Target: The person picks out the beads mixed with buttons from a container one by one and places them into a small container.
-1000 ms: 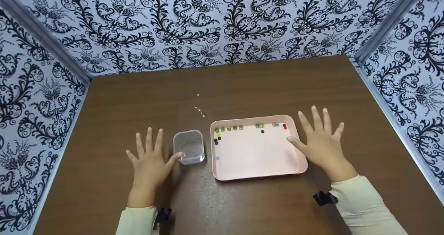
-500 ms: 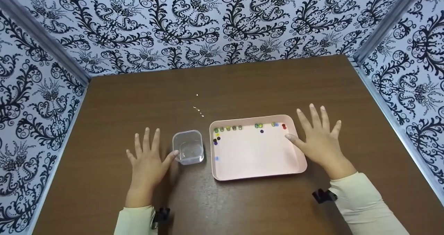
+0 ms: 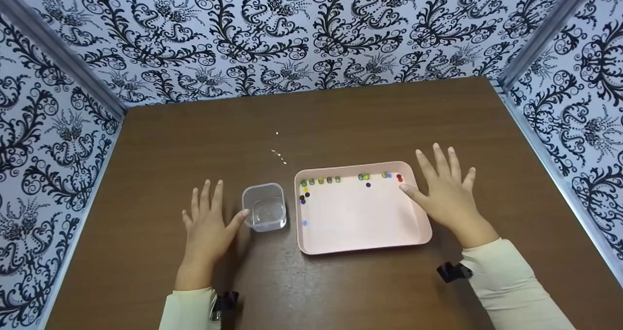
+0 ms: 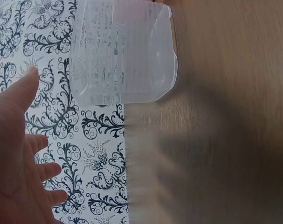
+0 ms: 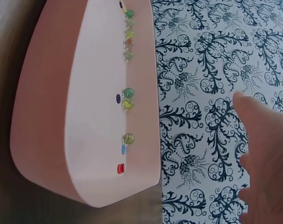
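Observation:
My left hand (image 3: pixel 207 235) is spread above the table, its thumb overlapping the near left edge of a clear plastic container (image 3: pixel 264 207) in the head view. The left wrist view shows a gap between that thumb and the container (image 4: pixel 125 56). My right hand (image 3: pixel 450 198) is spread over the right side of a pink tray (image 3: pixel 362 218), apart from it in the right wrist view. Glass marbles (image 3: pixel 320 180) line the tray's far wall. Small coloured discs lie there too: red (image 3: pixel 399 178), dark blue (image 3: pixel 368 185), yellow (image 3: pixel 305 189), light blue (image 3: pixel 305 223). Neither hand holds anything.
A brown wooden table (image 3: pixel 311 125) carries everything. White flecks (image 3: pixel 278 155) mark its surface behind the container. Patterned black-and-white panels (image 3: pixel 292 38) stand at the back and both sides.
Both hands have shifted slightly: the left a little rightward at the fingers with its thumb drawn back, the right a little up and leftward. Container, tray and marbles stay put.

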The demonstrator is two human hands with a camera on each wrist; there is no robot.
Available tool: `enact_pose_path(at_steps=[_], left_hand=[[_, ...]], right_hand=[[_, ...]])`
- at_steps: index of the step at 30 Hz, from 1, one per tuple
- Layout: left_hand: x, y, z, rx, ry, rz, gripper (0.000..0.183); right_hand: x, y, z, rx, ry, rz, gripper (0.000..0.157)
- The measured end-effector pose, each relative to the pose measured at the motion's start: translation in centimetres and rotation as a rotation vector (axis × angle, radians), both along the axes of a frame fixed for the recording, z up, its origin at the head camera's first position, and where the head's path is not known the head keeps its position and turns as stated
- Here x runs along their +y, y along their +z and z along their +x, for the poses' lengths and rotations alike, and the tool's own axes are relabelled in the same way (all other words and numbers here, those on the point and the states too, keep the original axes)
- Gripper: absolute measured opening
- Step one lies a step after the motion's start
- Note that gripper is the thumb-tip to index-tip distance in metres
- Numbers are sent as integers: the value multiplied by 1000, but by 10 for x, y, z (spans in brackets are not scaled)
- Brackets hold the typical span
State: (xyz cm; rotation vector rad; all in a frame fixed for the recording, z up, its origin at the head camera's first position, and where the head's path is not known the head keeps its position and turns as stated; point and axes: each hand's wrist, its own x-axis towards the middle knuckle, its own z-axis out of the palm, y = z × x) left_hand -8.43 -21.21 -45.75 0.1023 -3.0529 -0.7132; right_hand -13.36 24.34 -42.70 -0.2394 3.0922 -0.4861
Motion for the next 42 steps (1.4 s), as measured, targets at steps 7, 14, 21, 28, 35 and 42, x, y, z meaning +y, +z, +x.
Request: enact_pose_path(at_steps=[7, 14, 21, 28, 35, 42], left_hand=[[-1, -1, 0, -10, -1, 71, 88], [-2, -2, -1, -40, 4, 131, 85], [-2, -7, -4, 10, -10, 223, 77], [-4, -10, -6, 25, -19, 301, 70], [-3, -10, -7, 0, -25, 366, 66], [-1, -12, -8, 0, -29, 401, 64]], right_hand=[[-1, 4, -4, -20, -9, -34, 87], [-1, 6, -9, -31, -22, -71, 88], [0, 6, -11, -22, -33, -146, 84], [0, 6, -14, -28, -51, -228, 85], [-1, 4, -17, -10, -60, -300, 84], [-6, 3, -20, 21, -84, -432, 88]])
